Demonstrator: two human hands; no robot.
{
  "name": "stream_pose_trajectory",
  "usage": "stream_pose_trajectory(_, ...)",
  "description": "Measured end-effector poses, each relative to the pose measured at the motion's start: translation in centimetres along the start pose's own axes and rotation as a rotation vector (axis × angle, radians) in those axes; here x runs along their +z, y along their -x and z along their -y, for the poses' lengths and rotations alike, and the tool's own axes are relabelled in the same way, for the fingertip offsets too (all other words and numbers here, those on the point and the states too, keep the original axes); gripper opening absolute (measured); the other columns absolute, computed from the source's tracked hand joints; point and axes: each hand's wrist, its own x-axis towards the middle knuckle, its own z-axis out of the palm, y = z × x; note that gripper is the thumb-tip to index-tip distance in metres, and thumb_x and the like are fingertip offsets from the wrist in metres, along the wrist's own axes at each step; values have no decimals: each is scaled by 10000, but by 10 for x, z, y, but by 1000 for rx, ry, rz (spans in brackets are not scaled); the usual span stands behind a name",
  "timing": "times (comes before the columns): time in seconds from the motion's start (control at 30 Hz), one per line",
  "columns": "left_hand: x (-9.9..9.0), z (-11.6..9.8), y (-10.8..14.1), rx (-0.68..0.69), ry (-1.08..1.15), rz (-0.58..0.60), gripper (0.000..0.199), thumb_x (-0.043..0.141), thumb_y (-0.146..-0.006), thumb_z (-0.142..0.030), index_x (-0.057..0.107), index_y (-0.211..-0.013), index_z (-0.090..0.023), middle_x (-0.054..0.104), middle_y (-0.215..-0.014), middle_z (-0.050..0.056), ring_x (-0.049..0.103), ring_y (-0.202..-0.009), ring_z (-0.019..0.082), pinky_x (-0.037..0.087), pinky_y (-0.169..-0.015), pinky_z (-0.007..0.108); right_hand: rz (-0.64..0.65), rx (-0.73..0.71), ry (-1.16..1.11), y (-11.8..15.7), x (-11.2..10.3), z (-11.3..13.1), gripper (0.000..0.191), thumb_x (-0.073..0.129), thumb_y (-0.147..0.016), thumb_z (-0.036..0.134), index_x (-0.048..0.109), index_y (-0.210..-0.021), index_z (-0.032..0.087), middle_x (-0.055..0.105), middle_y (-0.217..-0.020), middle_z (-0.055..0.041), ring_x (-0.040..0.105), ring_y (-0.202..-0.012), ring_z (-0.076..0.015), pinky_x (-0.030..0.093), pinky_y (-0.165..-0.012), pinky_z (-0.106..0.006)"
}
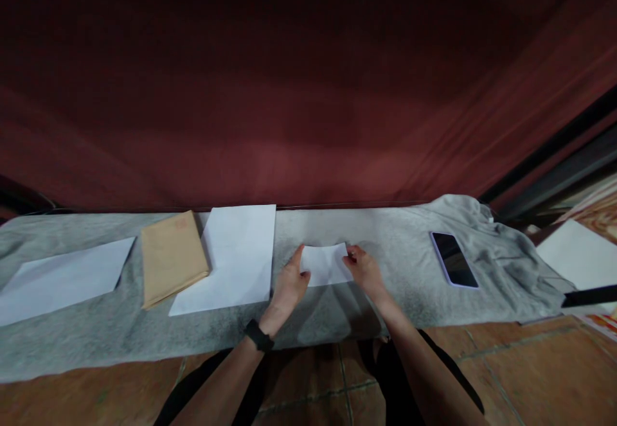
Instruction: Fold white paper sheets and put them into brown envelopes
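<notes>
A small white sheet of paper (326,265) spans the gap between my two hands, above the grey cloth. My left hand (292,278) grips its left edge between thumb and fingers; a dark band sits on that wrist. At the opposite edge, my right hand (362,266) pinches the paper near its upper right corner, fingers curled. To the left of my left hand lies a larger white sheet (241,259). A brown paper packet (172,256) rests partly over that sheet's left side.
Grey cloth (400,246) covers the long, narrow surface before a dark red fabric wall (308,124). A phone (454,260) lies at right, another white sheet (62,278) at far left. White paper (581,256) shows at far right. Tiled floor (313,381) runs below the front edge.
</notes>
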Motion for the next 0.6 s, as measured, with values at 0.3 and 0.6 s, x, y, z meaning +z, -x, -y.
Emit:
stream_pose_trajectory(0.3,-13,-15,14,60,-570,64,436,539,-921,-203,609,-1351,-183,733,-1109,146,704,-1004,294,539,-917,426,33,32,273,9,0,5,324,558,-953,271,617,-1264,202,770,-883,-65,735,-845,-253,499,-730,-316)
stream_pose_trajectory(0.6,38,-13,18,516,-531,97,569,351,-973,-185,359,-1532,-79,395,-1600,175,313,-1513,281,293,-1224,484,-43,-337,101,22,22,29,418,361,-1045,344,653,-1286,169,683,-1275,-126,614,-1204,-241,463,-1074,-382)
